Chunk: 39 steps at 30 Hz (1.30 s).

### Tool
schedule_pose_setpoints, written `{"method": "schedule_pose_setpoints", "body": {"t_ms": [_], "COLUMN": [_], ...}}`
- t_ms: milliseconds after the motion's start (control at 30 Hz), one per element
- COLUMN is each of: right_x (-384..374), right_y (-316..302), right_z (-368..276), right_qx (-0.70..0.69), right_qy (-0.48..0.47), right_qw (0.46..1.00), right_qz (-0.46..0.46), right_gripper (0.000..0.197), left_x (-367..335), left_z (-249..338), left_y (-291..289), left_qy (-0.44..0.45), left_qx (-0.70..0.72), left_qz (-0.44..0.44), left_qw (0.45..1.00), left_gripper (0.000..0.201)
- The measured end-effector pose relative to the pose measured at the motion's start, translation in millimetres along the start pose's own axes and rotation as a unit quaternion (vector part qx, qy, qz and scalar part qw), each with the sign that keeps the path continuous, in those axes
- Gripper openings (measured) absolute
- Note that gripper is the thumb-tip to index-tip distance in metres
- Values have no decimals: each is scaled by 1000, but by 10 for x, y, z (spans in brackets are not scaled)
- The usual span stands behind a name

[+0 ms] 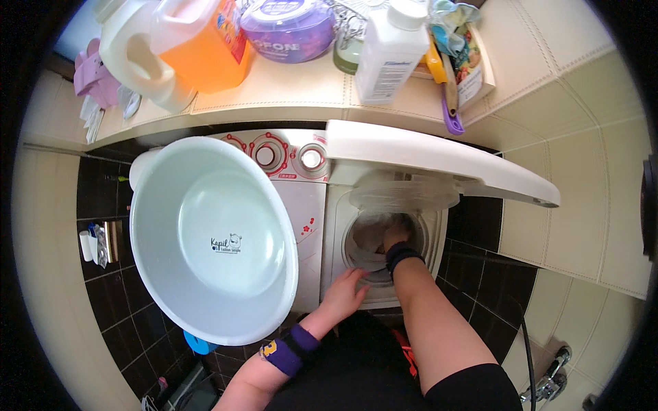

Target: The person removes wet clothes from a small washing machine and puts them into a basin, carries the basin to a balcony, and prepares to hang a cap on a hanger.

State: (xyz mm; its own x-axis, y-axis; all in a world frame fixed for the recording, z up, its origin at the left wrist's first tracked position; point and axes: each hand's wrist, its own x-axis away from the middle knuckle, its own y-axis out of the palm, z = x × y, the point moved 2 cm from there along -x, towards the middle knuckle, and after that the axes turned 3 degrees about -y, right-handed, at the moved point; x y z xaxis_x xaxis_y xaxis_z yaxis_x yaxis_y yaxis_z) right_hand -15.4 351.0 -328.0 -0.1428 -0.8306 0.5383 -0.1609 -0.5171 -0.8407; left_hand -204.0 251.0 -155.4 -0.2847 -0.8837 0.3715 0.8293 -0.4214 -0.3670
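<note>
My right hand point(398, 231) reaches down into the round spin tub point(348, 259) on the right side of a twin-tub washing machine point(301, 240). Dim greyish material point(368, 235), perhaps cloth, lies against it in there. Its fingers are hidden in the shadow of the tub. At the near edge of the tub opening, my left hand point(345, 296) rests with its fingers stretched out and apart, holding nothing. The white outer lid point(439, 154) stands raised behind the opening, and a clear inner lid point(401, 196) is tipped up beneath it.
A large pale-blue basin point(205, 288) covers the machine's left side, near the control knobs point(266, 156). Along the ledge point(288, 92) stand an orange liquid jug point(205, 48), a purple tub point(288, 31) and a white bottle point(392, 51). A faucet point(548, 383) is at lower right.
</note>
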Motion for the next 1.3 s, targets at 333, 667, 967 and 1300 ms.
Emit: {"method": "schedule_pose_setpoints", "body": {"t_ms": [333, 667, 967, 1300], "right_x": [-336, -264, -236, 0], "right_y": [663, 649, 528, 74], "right_z": [-382, -227, -337, -574], "right_qx": [21, -93, -54, -16], "right_qy": [-244, -245, -185, -248], "right_qw": [960, 893, 926, 923], "right_qz": [-135, -365, -325, -294], "right_gripper": [38, 40, 53, 50], "left_x": [-61, 7, 90, 192], "left_z": [-85, -135, -142, -315], "left_y": [-135, -127, -109, -79], "left_qy": [-36, -33, -19, -6], "left_qx": [27, 42, -8, -1], "left_qz": [-15, -1, -6, 16], "left_qw": [999, 999, 1000, 1000], "left_gripper": [29, 26, 26, 25]}}
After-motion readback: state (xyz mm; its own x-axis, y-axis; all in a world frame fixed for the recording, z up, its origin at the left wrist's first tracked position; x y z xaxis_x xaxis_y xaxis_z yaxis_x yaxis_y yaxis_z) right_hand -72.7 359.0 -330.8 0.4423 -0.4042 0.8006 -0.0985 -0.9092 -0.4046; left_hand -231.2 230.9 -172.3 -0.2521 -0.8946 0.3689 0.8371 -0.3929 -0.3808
